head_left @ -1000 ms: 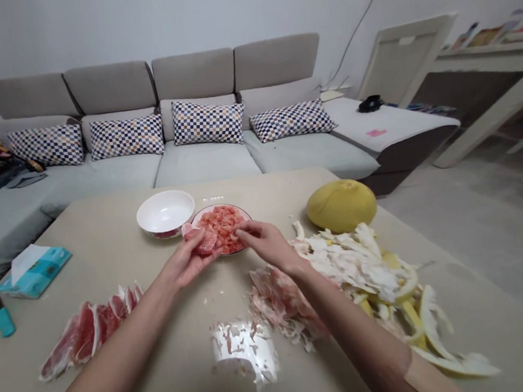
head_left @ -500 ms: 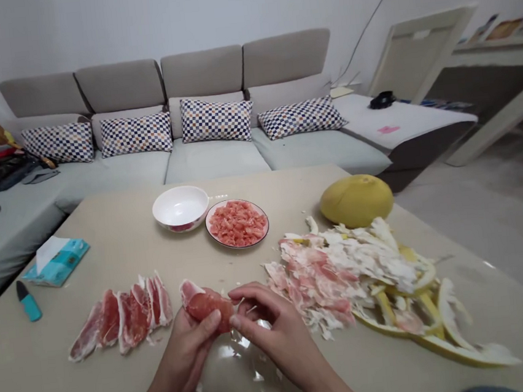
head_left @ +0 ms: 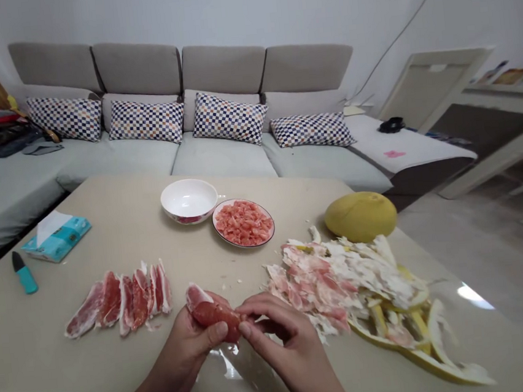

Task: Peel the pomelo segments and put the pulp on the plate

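A pink-red pomelo segment (head_left: 215, 316), with pale membrane still on its left end, is held in front of me above the table. My left hand (head_left: 186, 351) is wrapped round it from below, thumb across its near side. Thumb and fingertips of my right hand (head_left: 290, 340) pinch the segment's right end; whether they grip flesh or a bit of membrane is too small to tell. Left of my hands, several unpeeled pomelo segments (head_left: 139, 297) lie in a row. Beyond, a dark-rimmed plate (head_left: 217, 232) carries a heap of peeled pink flesh (head_left: 244, 222).
A white bowl (head_left: 189, 197) touches or nearly touches the plate. Membrane scraps (head_left: 315, 277) and thick peel (head_left: 439, 361) spread at the right, before a whole yellow pomelo (head_left: 360, 216). A teal-handled knife (head_left: 26, 280) and tissue pack (head_left: 62, 237) lie far left. Behind stands a sofa (head_left: 220, 154).
The camera view has tilted and shifted slightly. Both hands keep their hold on the pomelo segment, with the right fingertips still at its right end.
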The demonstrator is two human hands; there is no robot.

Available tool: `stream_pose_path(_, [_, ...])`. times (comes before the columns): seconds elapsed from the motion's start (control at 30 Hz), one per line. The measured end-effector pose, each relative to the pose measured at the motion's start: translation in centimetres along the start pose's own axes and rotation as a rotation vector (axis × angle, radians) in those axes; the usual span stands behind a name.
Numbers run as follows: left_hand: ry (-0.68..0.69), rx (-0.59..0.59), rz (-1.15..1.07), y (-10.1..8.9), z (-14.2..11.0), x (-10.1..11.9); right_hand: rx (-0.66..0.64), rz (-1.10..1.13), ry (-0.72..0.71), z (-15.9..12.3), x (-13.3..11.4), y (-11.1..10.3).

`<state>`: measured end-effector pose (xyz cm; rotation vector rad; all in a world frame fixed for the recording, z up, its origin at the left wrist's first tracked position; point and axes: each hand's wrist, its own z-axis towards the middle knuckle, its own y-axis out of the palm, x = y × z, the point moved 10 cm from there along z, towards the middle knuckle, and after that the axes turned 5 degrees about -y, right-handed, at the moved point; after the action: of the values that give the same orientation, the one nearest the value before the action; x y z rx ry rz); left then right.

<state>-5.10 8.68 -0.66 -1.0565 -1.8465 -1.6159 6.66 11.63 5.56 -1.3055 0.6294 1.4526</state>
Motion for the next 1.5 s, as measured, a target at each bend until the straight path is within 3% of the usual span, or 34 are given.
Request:
stream_pose_path(0.33, [0.017,0.135,0.049,-1.1,0.3,-0.2,0.007,0.049,0.100,0.1,1.8,-0.1])
stream_pose_path(0.6, [0.012,0.308,0.122,-2.9,0.3,-0.6,-0.054,0.181,0.222,0.2,4.5,1.4])
stream_pose_path(0.77, [-0.021,0.248,0.078,-2.7,0.9,-1.2,-0.093,0.296,0.317,0.4,6.1,2.1])
stream_pose_path(0.97, [-0.088,0.222,-0.005,-2.8,1.2,-2.3,-0.107,0.218,0.318,0.9,6.3,1.5])
stream_pose_path(1.13, [-0.176,0.215,-0.057,-2.7,1.3,-3.0,-0.145,0.358,0.412,0.5,6.8,2.1])
stream_pose_path(1.33, [-0.104,0.257,-0.004,-3.1,1.2,-2.3,-0.126,0.181,0.292,0.7,5.8,1.4])
stream_pose_path(1.5, [-0.121,0.191,0.002,-2.5,1.2,-2.4,-0.165,0.274,0.384,0.4,6.2,2.0])
